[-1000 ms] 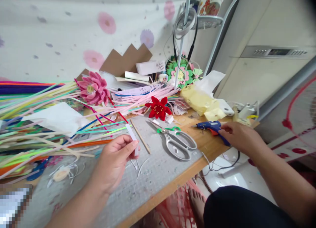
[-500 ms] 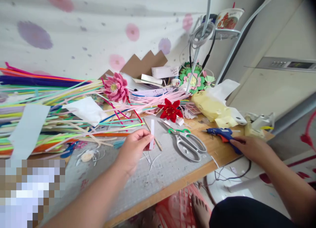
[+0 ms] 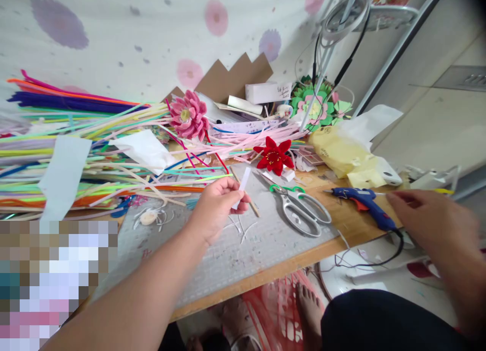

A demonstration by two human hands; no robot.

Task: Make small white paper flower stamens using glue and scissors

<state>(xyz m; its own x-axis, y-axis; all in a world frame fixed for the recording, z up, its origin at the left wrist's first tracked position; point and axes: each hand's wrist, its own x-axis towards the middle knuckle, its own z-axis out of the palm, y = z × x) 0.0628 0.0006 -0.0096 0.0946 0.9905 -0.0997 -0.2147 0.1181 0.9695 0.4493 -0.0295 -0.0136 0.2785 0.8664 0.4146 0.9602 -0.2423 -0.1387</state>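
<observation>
Between the thumb and fingers of my left hand (image 3: pixel 222 204), a short narrow white strip (image 3: pixel 242 187) is pinched upright above the grey cutting mat (image 3: pixel 212 270). A blue hot glue gun (image 3: pixel 374 209) with an orange trigger lies at the table's right side, its nozzle pointing left. Just behind it is my right hand (image 3: pixel 429 219), blurred, with fingertips at the end of the clear glue stick; whether they grip it I cannot tell. Silver scissors (image 3: pixel 304 211) with green near the pivot lie between my hands. A thin wooden stick (image 3: pixel 250 199) rests behind the strip.
Bundles of coloured pipe cleaners (image 3: pixel 76 161) fill the left side. A pink flower (image 3: pixel 189 115) and a red flower (image 3: pixel 274 156) stand behind the mat. A yellow plastic bag (image 3: pixel 337 148) lies at the right rear. The gun's black cord (image 3: pixel 393 255) hangs over the table edge (image 3: pixel 266 272).
My right hand has left the glue gun's handle and moved right, behind the gun. My left hand still pinches the white strip, now tilted slightly. The camera view has shifted.
</observation>
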